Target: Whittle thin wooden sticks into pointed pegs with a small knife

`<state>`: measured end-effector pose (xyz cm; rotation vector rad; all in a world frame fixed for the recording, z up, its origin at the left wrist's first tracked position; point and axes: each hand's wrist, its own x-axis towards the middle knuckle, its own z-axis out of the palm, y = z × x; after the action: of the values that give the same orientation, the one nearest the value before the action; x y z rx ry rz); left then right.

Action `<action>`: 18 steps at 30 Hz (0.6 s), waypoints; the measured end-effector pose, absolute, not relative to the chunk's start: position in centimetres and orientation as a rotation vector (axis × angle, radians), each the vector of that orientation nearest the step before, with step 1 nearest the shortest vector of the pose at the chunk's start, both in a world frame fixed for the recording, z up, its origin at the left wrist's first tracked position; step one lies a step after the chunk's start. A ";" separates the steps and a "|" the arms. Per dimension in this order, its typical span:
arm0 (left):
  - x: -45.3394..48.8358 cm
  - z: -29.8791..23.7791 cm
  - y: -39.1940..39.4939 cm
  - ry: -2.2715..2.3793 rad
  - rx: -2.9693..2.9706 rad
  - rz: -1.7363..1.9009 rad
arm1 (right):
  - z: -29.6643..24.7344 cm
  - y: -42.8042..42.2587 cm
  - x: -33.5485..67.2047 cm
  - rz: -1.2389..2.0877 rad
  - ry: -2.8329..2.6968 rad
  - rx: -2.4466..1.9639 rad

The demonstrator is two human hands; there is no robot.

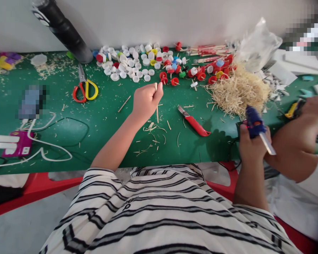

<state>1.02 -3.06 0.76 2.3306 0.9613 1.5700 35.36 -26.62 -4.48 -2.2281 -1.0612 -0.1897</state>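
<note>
The left hand (145, 100) is pinching a thin, pale wooden stick (157, 114) between closed fingertips above the green table (100, 116), its long axis running near-to-far. The right hand (250, 146) is wrapping its fingers around a blue glue gun (252, 121), its white rod jutting backward.

Bright, even light, soft shadows
Fisheye bends the green table (108, 134) at its edges; far right looks smeared.

No readable text, label or number anywhere

Green table (108, 116) against white wall (175, 17)
</note>
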 end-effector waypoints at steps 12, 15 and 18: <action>0.9 0.8 -2.8 0.987 2.291 1.471 | -4.5 -31.6 33.2 -0.055 -1.928 -2.240; 0.9 0.9 -3.0 0.988 2.314 1.461 | -4.6 -31.4 33.6 -0.027 -1.992 -2.206; 0.9 1.0 -3.2 0.972 2.343 1.447 | -3.8 -31.1 33.8 0.038 -1.984 -2.255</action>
<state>0.87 -3.16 1.00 2.3426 0.9719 1.4466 33.77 -31.07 -3.78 -2.2547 -1.9840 0.0376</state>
